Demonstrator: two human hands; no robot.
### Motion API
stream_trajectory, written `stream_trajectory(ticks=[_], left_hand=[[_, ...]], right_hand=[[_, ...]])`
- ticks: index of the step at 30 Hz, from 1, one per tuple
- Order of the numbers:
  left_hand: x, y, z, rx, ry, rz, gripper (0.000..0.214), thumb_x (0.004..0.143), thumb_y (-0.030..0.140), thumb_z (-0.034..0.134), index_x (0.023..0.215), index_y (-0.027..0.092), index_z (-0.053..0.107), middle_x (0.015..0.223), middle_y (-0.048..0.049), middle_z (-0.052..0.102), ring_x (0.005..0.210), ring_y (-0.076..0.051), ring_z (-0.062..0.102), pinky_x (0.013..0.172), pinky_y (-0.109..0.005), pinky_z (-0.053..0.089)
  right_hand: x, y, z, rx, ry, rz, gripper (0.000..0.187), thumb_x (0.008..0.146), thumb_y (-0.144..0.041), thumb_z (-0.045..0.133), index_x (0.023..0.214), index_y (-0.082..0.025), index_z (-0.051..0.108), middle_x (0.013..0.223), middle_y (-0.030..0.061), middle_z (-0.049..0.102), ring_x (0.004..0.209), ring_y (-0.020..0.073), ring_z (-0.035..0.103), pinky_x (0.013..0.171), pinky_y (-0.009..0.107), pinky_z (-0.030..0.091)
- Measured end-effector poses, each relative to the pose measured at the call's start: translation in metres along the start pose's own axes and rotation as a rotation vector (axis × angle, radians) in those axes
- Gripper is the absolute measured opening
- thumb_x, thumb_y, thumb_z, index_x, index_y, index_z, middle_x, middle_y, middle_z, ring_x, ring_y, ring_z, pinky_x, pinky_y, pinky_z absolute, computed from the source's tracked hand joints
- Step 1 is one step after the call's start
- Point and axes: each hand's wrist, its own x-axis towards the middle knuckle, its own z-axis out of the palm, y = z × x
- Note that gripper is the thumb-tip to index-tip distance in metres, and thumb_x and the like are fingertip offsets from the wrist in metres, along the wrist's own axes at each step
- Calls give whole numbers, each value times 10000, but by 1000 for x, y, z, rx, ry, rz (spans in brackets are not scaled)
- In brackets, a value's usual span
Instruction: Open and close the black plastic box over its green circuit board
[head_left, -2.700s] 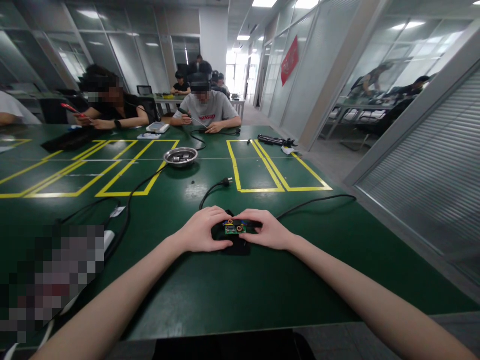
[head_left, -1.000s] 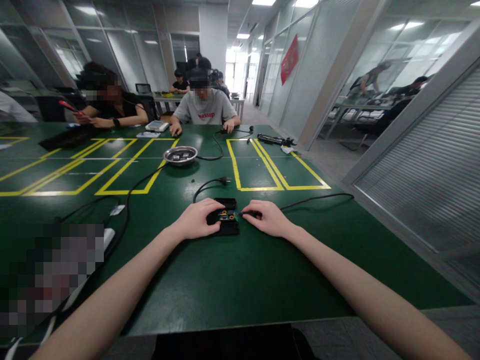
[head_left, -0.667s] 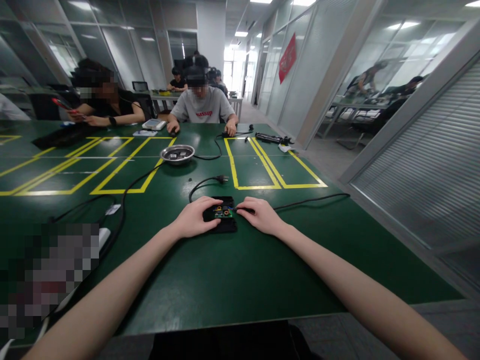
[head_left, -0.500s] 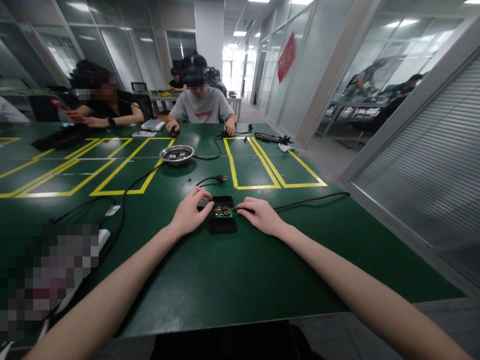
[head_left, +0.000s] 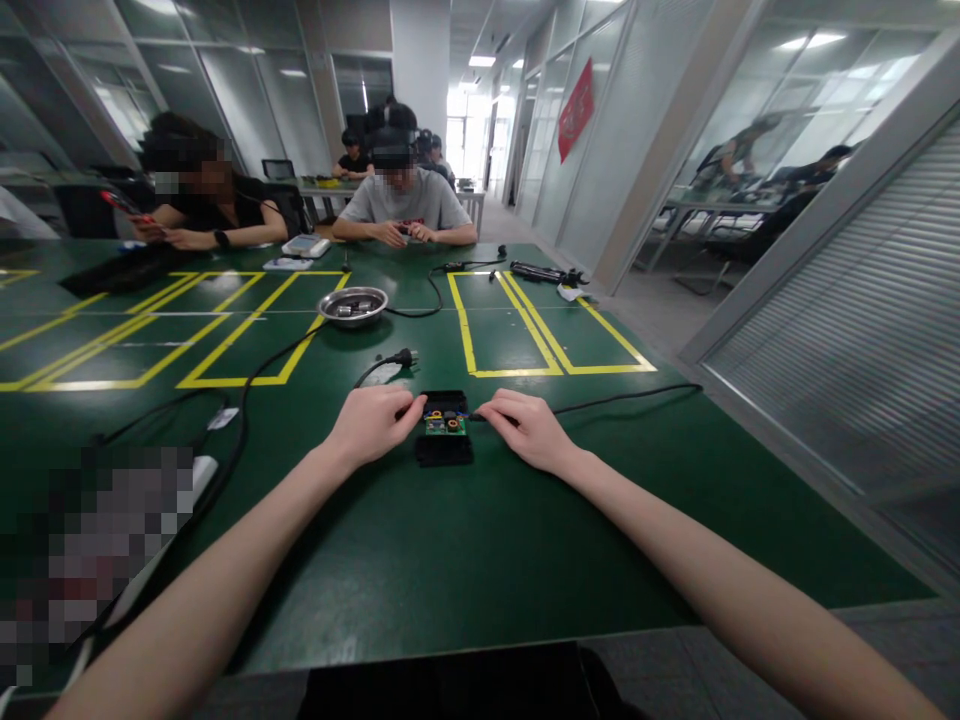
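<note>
A green circuit board (head_left: 446,423) with copper coils lies in an opened black plastic case (head_left: 444,453), whose two halves sit above and below it. My left hand (head_left: 371,425) is at the board's left side, fingers curled around the black cord there. Beyond that hand, a black power plug (head_left: 407,358) rests on its cord. My right hand (head_left: 525,428) pinches the black cable (head_left: 630,400) right beside the board's right edge. Thin blue wires show at both ends of the board. My left fingertips are mostly hidden behind the thumb.
A metal bowl (head_left: 352,306) with small metal parts stands farther back on the green table (head_left: 480,560). Yellow tape (head_left: 517,374) marks rectangles. A black tool (head_left: 547,274) lies at the far right, a pixelated object (head_left: 112,540) at left. Two people sit across the table.
My left fingers have closed in from a spread pose, and the plug has moved left. My right hand has hardly moved. The co-worker opposite has brought both hands together.
</note>
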Motion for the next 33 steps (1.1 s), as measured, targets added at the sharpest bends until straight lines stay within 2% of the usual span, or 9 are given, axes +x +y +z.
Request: stream_trajectory(ticks=[3, 6, 16, 20, 25, 33], left_hand=[[-2, -2, -7, -55, -138, 79, 513, 1015, 383, 354, 565, 193, 510, 575, -28, 562, 543, -151, 471, 574, -289, 280], [-2, -3, -6, -66, -218, 72, 508, 1002, 380, 361, 550, 196, 502, 573, -30, 570, 531, -155, 471, 575, -293, 272], [-1, -2, -1, -70, -267, 17, 508, 981, 398, 409, 522, 190, 474, 520, -18, 533, 478, -141, 411, 552, -295, 222], [-1, 0, 2, -53, -319, 9, 496, 978, 390, 412, 534, 182, 487, 538, -25, 550, 499, -139, 423, 557, -291, 232], [-1, 1, 4, -36, -314, 24, 503, 992, 385, 401, 548, 183, 527, 550, -31, 571, 510, -148, 457, 550, -288, 246], [-1, 1, 5, -28, -307, -19, 510, 1008, 410, 383, 587, 196, 577, 562, -40, 593, 524, -176, 508, 553, -293, 266]], right_hand=[[-2, -7, -2, 28, -31, -59, 353, 1063, -307, 453, 884, -192, 735, 802, 58, 673, 712, 168, 631, 666, 287, 484], [-3, -9, -3, 26, -58, -87, 330, 1056, -287, 461, 894, -191, 732, 809, 60, 675, 710, 170, 631, 663, 287, 481], [-5, -5, 1, 14, -101, -91, 284, 1041, -260, 494, 890, -181, 721, 801, 48, 673, 695, 154, 622, 647, 264, 460], [-6, -5, 2, 6, -153, -88, 257, 1009, -234, 543, 813, -175, 699, 745, 29, 655, 647, 137, 595, 619, 248, 418], [-4, -11, 4, -85, -208, 14, 297, 991, -237, 556, 715, -176, 646, 703, 24, 638, 650, 138, 585, 619, 248, 366], [3, -18, 7, -250, -284, 283, 449, 1005, -333, 504, 586, -184, 567, 574, 13, 581, 552, 133, 508, 572, 267, 251]])
